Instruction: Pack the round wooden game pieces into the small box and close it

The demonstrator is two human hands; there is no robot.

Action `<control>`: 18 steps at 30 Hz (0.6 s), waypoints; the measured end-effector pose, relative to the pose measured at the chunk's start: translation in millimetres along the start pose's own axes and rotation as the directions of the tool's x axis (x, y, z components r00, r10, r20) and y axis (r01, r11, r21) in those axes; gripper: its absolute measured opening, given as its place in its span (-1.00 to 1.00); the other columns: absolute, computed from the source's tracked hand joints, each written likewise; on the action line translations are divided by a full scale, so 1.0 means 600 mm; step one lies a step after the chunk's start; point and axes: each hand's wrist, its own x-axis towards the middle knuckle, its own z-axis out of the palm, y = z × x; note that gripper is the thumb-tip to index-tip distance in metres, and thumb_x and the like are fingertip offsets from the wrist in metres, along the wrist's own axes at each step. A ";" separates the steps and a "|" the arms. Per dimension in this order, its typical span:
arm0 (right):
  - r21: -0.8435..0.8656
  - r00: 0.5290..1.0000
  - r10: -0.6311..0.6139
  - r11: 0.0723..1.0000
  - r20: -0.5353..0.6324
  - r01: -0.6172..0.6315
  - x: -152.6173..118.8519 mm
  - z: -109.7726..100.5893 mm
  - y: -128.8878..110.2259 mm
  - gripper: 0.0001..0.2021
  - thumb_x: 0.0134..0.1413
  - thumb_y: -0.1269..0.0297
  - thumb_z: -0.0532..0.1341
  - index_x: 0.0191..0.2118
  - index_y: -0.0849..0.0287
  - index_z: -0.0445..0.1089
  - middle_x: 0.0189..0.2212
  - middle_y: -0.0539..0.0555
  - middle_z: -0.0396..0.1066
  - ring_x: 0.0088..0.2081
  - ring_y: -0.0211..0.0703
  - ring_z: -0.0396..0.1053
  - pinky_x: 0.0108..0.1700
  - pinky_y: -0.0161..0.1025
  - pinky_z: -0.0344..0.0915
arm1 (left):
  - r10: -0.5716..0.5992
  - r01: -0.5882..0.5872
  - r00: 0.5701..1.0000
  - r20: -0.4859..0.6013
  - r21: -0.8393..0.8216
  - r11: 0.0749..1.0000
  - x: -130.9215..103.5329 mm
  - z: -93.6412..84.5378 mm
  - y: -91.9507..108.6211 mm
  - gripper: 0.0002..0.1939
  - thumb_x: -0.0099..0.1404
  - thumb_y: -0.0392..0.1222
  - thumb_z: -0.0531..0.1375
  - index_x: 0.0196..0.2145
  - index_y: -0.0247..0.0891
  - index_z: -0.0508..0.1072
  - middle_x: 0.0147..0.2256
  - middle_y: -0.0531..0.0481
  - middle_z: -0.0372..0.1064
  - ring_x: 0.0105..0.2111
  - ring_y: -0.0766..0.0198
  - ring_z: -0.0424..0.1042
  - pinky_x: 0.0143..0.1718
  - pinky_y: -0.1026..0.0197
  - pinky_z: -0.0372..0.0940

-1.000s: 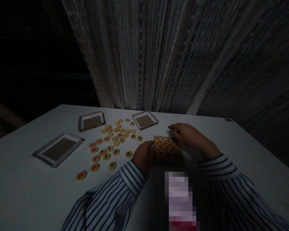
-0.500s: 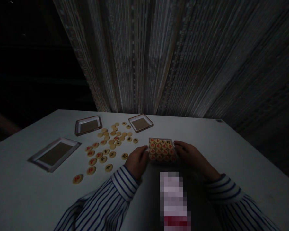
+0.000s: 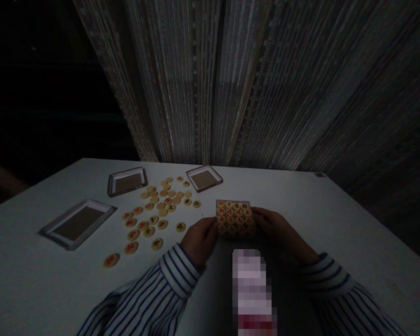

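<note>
A small rectangular box [image 3: 248, 202] filled with round Chinese chess pieces [image 3: 235, 217] is between my two hands on the near part of the table. The pieces lie in neat rows, most with red characters, a few with black ones in the far row. My left hand [image 3: 199, 238] grips the box's left side, thumb and fingers closed in. On its right side, my right hand [image 3: 278, 231] presses with closed fingers. The undersides of both hands are hidden. Loose chess pieces [image 3: 157, 244] are scattered left of my left hand, some face up, others showing plain sides.
Open shallow boxes stand on the white table [image 3: 336, 233]: one at the left [image 3: 80, 225], one at the back left [image 3: 128, 183] and one at the back middle [image 3: 203, 179]. A striped curtain [image 3: 210, 93] hangs behind. A pixelated patch [image 3: 252, 289] covers something at the near edge.
My left fingers have shifted slightly down along the box's side, and my right fingers have moved a little left against it. The box and the loose pieces stay about where they were.
</note>
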 end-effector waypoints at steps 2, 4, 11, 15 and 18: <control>0.005 1.000 -0.009 1.000 -0.006 0.009 0.000 0.000 0.000 -0.63 0.15 0.26 -0.05 0.01 0.15 0.32 -0.07 0.12 0.40 -0.10 -0.08 0.36 -0.07 -0.10 0.29 | -0.006 0.006 1.000 0.002 -0.006 1.000 0.000 0.000 0.001 -0.66 0.26 -0.23 -0.06 -0.11 -0.23 0.42 -0.14 -0.08 0.44 -0.13 0.21 0.40 -0.08 0.14 0.29; 0.013 1.000 -0.017 1.000 -0.004 0.017 0.000 0.000 0.000 -0.63 0.15 0.26 -0.05 0.01 0.15 0.32 -0.07 0.12 0.39 -0.09 -0.07 0.36 -0.06 -0.09 0.28 | -0.011 0.011 1.000 0.007 -0.010 1.000 0.000 0.000 0.001 -0.66 0.26 -0.23 -0.06 -0.11 -0.25 0.42 -0.14 -0.09 0.44 -0.13 0.21 0.40 -0.08 0.14 0.29; 0.007 1.000 -0.014 1.000 0.008 0.014 0.001 0.000 0.003 -0.63 0.15 0.29 -0.05 0.03 0.15 0.30 -0.07 0.11 0.39 -0.11 -0.08 0.37 -0.08 -0.09 0.31 | 0.008 -0.008 1.000 -0.003 0.000 1.000 0.000 0.001 -0.002 -0.66 0.26 -0.23 -0.05 -0.12 -0.23 0.43 -0.15 -0.07 0.45 -0.14 0.21 0.40 -0.09 0.16 0.29; 0.023 1.000 -0.015 1.000 0.007 0.015 0.002 0.001 0.006 -0.63 0.14 0.27 -0.04 0.03 0.17 0.30 -0.06 0.13 0.38 -0.11 -0.07 0.37 -0.09 -0.10 0.31 | 0.013 -0.013 1.000 -0.007 0.003 1.000 0.000 0.003 -0.004 -0.67 0.27 -0.21 -0.06 -0.12 -0.24 0.43 -0.17 -0.08 0.45 -0.15 0.22 0.41 -0.11 0.16 0.30; 0.019 1.000 -0.016 1.000 0.008 0.016 0.001 0.001 0.004 -0.63 0.14 0.26 -0.03 0.02 0.17 0.30 -0.06 0.13 0.39 -0.09 -0.08 0.36 -0.06 -0.10 0.29 | 0.014 -0.014 1.000 -0.010 0.006 1.000 -0.001 0.003 -0.004 -0.67 0.27 -0.22 -0.06 -0.13 -0.26 0.43 -0.17 -0.09 0.45 -0.15 0.22 0.40 -0.11 0.17 0.30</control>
